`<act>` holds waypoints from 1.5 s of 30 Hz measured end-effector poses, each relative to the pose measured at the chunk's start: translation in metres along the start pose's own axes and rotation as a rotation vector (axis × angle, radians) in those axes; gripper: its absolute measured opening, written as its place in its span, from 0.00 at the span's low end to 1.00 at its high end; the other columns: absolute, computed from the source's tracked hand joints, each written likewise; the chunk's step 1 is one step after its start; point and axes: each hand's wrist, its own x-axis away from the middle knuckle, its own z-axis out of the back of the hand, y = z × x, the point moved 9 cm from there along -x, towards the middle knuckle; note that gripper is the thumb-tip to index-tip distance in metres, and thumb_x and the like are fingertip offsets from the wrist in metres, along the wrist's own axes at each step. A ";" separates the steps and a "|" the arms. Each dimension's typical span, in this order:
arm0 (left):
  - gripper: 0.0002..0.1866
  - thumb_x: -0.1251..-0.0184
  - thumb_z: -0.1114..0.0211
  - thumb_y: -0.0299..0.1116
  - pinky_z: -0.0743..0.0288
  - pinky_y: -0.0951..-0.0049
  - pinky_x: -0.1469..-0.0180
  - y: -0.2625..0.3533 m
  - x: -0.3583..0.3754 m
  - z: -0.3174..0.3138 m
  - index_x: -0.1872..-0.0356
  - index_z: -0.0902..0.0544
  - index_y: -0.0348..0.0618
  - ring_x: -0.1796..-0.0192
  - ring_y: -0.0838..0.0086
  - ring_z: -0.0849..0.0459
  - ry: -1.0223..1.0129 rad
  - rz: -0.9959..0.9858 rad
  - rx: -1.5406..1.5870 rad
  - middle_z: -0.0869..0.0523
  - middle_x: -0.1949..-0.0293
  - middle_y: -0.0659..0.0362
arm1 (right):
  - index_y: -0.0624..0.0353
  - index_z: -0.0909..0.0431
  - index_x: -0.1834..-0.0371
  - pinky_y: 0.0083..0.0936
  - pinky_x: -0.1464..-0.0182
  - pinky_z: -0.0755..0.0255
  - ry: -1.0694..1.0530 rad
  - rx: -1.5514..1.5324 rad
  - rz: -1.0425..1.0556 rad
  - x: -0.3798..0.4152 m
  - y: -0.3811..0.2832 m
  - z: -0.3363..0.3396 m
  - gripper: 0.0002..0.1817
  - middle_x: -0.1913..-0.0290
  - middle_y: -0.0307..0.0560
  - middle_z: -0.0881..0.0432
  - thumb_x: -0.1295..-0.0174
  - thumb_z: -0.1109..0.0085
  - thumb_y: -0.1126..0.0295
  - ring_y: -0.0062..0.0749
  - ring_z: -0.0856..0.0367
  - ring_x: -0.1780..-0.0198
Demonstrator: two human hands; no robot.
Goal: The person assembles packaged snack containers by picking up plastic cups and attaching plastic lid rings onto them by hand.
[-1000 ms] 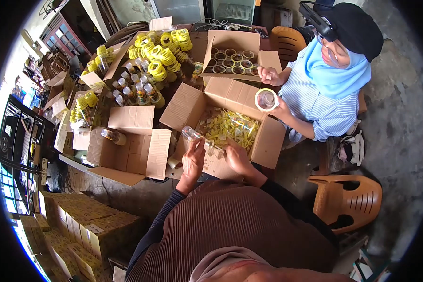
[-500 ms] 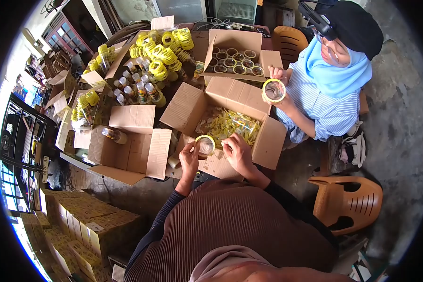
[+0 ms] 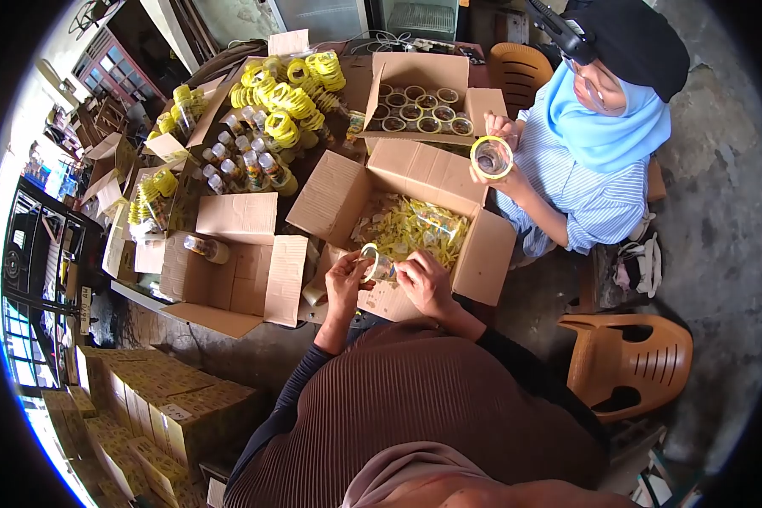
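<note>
The clear jar is held tipped at the near edge of the open carton, the left hand's fingers clamped on its rim; I can't tell the right hand's grip. With 2 slack holds, it could slip into the yellow scraps.

You are standing in what looks like a small packing workshop, judging by the open carton of yellow scraps just beyond your fingers, the carton of jars farther off, the stacked boxes nearer on their left, and the bare concrete floor.
</note>
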 end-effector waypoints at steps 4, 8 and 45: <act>0.17 0.34 0.32 0.29 0.23 0.83 0.75 -0.005 -0.002 -0.003 0.47 0.20 0.32 0.77 0.81 0.18 -0.027 0.008 -0.005 0.13 0.64 0.57 | 0.58 0.21 0.66 0.33 0.64 0.24 -0.018 -0.010 -0.018 0.000 0.001 0.000 0.08 0.68 0.43 0.26 0.48 0.33 0.77 0.38 0.21 0.65; 0.18 0.34 0.32 0.29 0.24 0.82 0.76 -0.005 -0.003 -0.004 0.47 0.21 0.30 0.77 0.81 0.18 -0.024 -0.051 -0.050 0.13 0.64 0.57 | 0.59 0.22 0.66 0.35 0.64 0.25 -0.037 -0.036 -0.084 -0.001 0.001 -0.002 0.07 0.68 0.45 0.26 0.47 0.35 0.77 0.40 0.21 0.66; 0.15 0.37 0.30 0.28 0.25 0.81 0.79 0.006 -0.003 -0.003 0.56 0.24 0.32 0.79 0.84 0.24 -0.026 -0.156 -0.191 0.19 0.74 0.60 | 0.57 0.22 0.68 0.34 0.70 0.27 0.049 -0.114 -0.128 -0.002 0.003 0.009 0.08 0.71 0.44 0.27 0.49 0.33 0.78 0.39 0.22 0.70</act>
